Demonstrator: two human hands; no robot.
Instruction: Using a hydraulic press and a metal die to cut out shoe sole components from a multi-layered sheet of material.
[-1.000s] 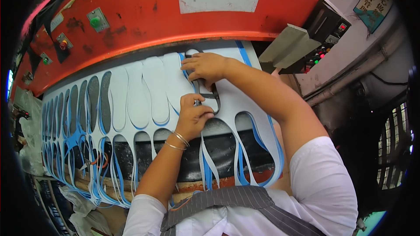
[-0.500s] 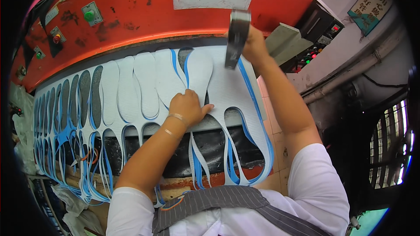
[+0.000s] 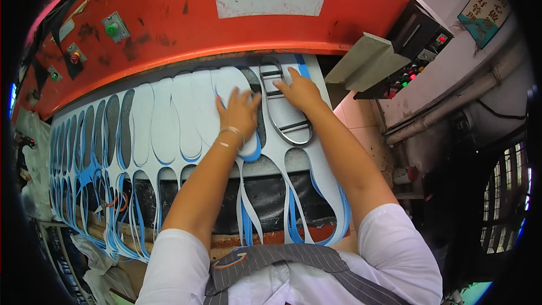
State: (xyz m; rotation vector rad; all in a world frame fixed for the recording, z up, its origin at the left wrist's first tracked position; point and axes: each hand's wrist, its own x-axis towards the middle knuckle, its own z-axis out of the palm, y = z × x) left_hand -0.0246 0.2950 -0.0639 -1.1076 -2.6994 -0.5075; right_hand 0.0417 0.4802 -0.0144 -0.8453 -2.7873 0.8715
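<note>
A sole-shaped metal cutting die [image 3: 305,138] with crossbars lies flat on the white-and-blue foam sheet [image 3: 324,164], near the sheet's right end. My right hand [image 3: 303,95] is at the die's upper right edge, its thumb and forefinger apart on either side of the rim. Just left of the die, my left hand [image 3: 240,116] rests with spread fingers on loose sole-shaped foam pieces [image 3: 230,82]. Blue shows along their lower edge. More cut soles [image 3: 183,113] sit side by side farther left, and beyond them dark grey shows through sole-shaped holes.
An orange-red machine beam [image 3: 169,28] with buttons runs behind the sheet. At right stand a grey metal plate [image 3: 367,62] and a control box [image 3: 420,31] with lit buttons. Cut foam strips [image 3: 248,214] hang over the front edge. Orange-handled scissors [image 3: 117,200] lie at left.
My right hand has lowered the cutting die from upright to flat on the sheet and loosened around it. My left hand moved up onto the foam pieces, and the rightmost cut sole shifted left.
</note>
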